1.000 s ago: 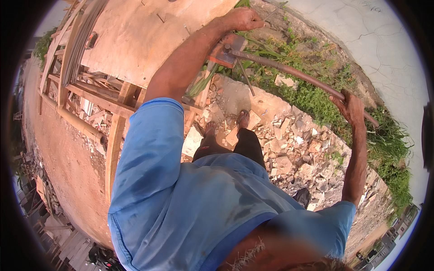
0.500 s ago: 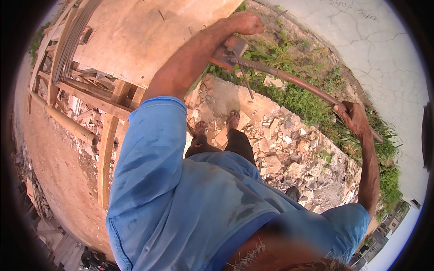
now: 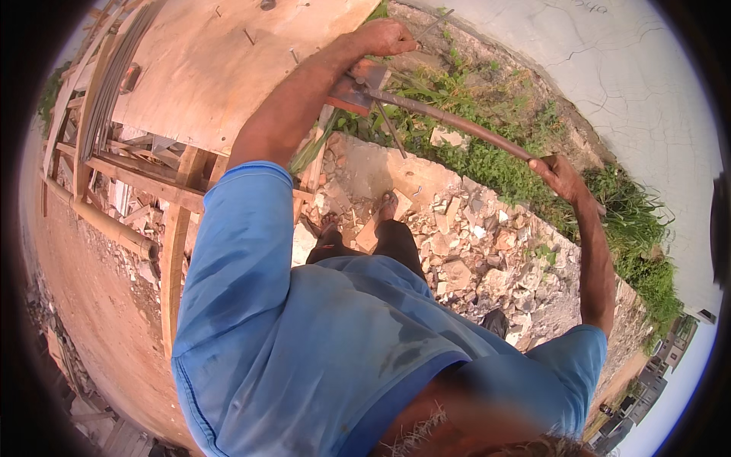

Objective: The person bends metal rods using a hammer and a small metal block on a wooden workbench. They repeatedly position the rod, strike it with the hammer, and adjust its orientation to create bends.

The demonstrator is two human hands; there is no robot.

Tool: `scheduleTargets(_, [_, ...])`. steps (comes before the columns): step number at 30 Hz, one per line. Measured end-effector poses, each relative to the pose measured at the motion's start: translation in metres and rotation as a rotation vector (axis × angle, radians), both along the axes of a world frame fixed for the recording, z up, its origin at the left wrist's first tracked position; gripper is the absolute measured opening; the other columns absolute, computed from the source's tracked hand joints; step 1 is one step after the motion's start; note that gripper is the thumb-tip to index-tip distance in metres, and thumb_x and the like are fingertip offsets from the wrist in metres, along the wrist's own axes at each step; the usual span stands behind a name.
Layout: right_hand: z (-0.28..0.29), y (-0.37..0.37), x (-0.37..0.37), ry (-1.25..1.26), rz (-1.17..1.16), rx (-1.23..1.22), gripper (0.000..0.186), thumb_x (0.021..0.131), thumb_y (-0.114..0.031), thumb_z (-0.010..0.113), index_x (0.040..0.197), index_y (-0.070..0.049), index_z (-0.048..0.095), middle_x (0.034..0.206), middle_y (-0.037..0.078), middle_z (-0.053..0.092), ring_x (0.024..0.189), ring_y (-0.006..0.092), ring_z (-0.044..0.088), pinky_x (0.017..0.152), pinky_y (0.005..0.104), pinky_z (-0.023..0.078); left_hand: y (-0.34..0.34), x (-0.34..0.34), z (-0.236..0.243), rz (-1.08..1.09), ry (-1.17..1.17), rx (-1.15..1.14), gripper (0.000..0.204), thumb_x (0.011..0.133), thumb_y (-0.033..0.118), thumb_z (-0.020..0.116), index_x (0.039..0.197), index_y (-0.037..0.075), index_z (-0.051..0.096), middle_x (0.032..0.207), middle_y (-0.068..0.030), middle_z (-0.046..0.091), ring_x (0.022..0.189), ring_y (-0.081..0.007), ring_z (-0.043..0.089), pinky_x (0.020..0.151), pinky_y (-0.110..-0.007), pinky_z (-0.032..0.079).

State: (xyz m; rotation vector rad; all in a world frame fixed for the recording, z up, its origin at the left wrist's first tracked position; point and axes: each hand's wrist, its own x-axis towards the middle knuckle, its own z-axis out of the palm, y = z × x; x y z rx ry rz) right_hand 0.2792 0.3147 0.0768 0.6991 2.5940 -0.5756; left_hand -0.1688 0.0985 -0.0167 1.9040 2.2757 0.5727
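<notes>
My left hand (image 3: 387, 36) is closed in a fist at the far edge of a plywood board. A thin steel rod (image 3: 435, 25) sticks out past its knuckles. Farther right, my right hand (image 3: 562, 179) wraps round a long brown metal bar (image 3: 464, 126) near its outer end. The bar's other end meets a reddish metal block (image 3: 349, 94) beside the board, partly hidden under my left forearm. Another thin rod (image 3: 392, 129) slants from that junction toward my feet; whether it joins the rod at my left hand is hidden.
Nails stand up from the plywood board (image 3: 205, 68) on a timber frame (image 3: 173, 251). Broken rubble (image 3: 464, 259) lies around my feet. Green weeds (image 3: 495, 164) grow along a cracked pale wall (image 3: 624, 91). A bamboo pole (image 3: 114, 225) juts out at left.
The view has shifted, and most things now sit farther left. My right hand and the bar have swung slightly away from me, toward the wall. My left hand keeps its fist.
</notes>
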Motion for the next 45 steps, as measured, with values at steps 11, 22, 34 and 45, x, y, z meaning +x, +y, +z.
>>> scheduleTargets(11, [0.003,0.027,-0.036,-0.016,0.117,-0.005,0.091,0.08,-0.091,0.041,0.069,-0.005,0.067,0.049,-0.001,0.043,0.045,0.0174,0.045,0.041,0.042,0.038,0.001,-0.007,-0.009,0.009,-0.03,0.002,0.049,0.094,0.052,0.058,0.09,0.006,0.075,0.071,-0.0163,0.068,0.069,-0.0355,0.065,0.068,-0.049,0.05])
scheduleTargets(22, [-0.001,-0.03,0.004,0.112,-0.031,0.219,0.095,0.082,-0.09,0.04,0.082,-0.001,0.074,0.05,0.005,0.051,0.046,0.0203,0.053,0.045,0.0414,0.043,0.01,-0.01,-0.012,0.003,-0.08,0.059,0.048,0.093,0.054,0.057,0.094,0.011,0.077,0.084,-0.0142,0.072,0.08,-0.0329,0.068,0.077,-0.053,0.051])
scheduleTargets(34, [-0.016,-0.206,0.061,0.107,-0.433,0.293,0.078,0.089,-0.078,0.047,0.078,-0.003,0.069,0.056,0.016,0.059,0.056,0.0326,0.062,0.056,0.0461,0.047,0.022,-0.012,-0.021,-0.091,-0.159,0.079,0.047,0.093,0.053,0.057,0.099,0.012,0.077,0.092,-0.0141,0.074,0.088,-0.0341,0.069,0.084,-0.053,0.051])
scheduleTargets(45, [-0.017,-0.261,0.057,0.127,-0.6,0.32,0.075,0.089,-0.074,0.05,0.081,-0.002,0.07,0.06,0.018,0.062,0.062,0.0375,0.064,0.061,0.047,0.049,0.029,-0.018,-0.025,-0.115,-0.197,0.132,0.047,0.093,0.053,0.057,0.1,0.01,0.077,0.095,-0.015,0.074,0.091,-0.0351,0.069,0.085,-0.051,0.051])
